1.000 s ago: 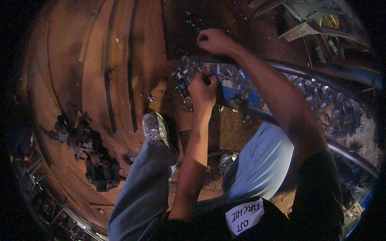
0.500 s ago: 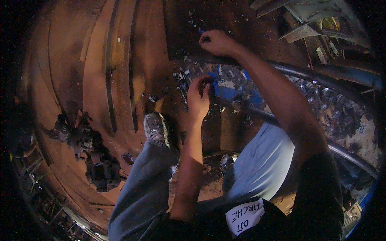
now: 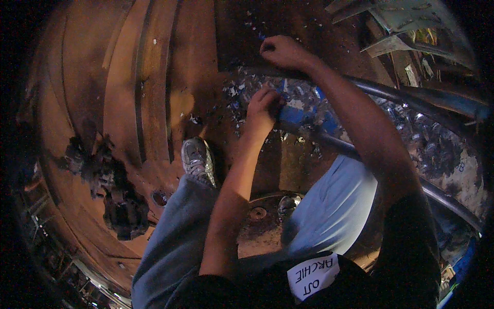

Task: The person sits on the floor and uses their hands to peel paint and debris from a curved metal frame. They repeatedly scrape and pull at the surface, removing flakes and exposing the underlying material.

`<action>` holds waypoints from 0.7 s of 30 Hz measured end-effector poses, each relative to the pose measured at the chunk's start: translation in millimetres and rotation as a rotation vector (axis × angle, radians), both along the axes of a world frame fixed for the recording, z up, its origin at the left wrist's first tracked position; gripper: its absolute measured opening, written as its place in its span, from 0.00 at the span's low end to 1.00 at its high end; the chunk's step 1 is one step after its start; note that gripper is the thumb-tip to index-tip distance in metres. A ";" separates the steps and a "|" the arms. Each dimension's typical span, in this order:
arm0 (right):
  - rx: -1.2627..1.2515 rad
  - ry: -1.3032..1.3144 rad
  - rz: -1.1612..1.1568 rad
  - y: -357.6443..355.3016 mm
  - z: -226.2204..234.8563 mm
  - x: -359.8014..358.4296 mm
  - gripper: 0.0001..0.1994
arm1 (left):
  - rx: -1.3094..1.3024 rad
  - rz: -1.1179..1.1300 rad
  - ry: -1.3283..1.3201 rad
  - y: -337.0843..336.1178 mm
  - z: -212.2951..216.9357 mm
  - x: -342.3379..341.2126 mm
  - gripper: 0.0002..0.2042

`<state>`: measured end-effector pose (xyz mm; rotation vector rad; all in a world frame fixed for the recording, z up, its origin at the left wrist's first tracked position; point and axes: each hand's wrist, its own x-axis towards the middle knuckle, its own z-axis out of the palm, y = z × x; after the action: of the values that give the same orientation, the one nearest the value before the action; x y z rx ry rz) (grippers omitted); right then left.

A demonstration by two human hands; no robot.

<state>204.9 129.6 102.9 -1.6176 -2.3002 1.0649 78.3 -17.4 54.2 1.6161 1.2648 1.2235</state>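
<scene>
My left hand [image 3: 263, 107] is over the near end of a long worn tray-like strip [image 3: 465, 164], beside its blue patch [image 3: 293, 115]. Its fingers are curled down around something dark that I cannot make out. Farther off, my right hand [image 3: 286, 52] is beyond the strip's far dark rail [image 3: 381, 90], its fingers rolled into a loose fist. Near those fingertips shows a small blue bit [image 3: 262, 36]; whether the hand grips it is unclear. Shiny scraps [image 3: 432, 131] and dark crumbs cover much of the strip.
Small pale fragments [image 3: 237, 92] litter the rusty brown floor [image 3: 195, 82] around the strip's end. Raised metal ribs [image 3: 149, 77] run along the floor at left. A lumpy dark metal part [image 3: 123, 206] lies at lower left. Bent sheet metal [image 3: 386, 44] juts in at upper right.
My left hand has moved slightly right and away from me, and its fingers, spread in a C shape before, are now curled in. The right hand stays nearly in place, still curled.
</scene>
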 end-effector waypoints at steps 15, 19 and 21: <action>-0.008 0.007 -0.026 3.2 -5.9 4.4 0.12 | -0.107 -0.096 -0.040 -5.2 -2.9 -21.7 0.06; 0.058 0.018 0.019 3.7 -5.2 2.0 0.12 | -0.132 0.035 -0.034 -9.9 3.0 -14.6 0.10; 0.034 0.020 0.003 3.5 -4.5 1.9 0.12 | -0.184 0.090 -0.055 -11.0 9.6 -7.7 0.12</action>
<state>206.8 133.1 98.4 -1.5845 -2.2960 1.0326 70.6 -28.4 63.9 1.3985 1.3861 1.1609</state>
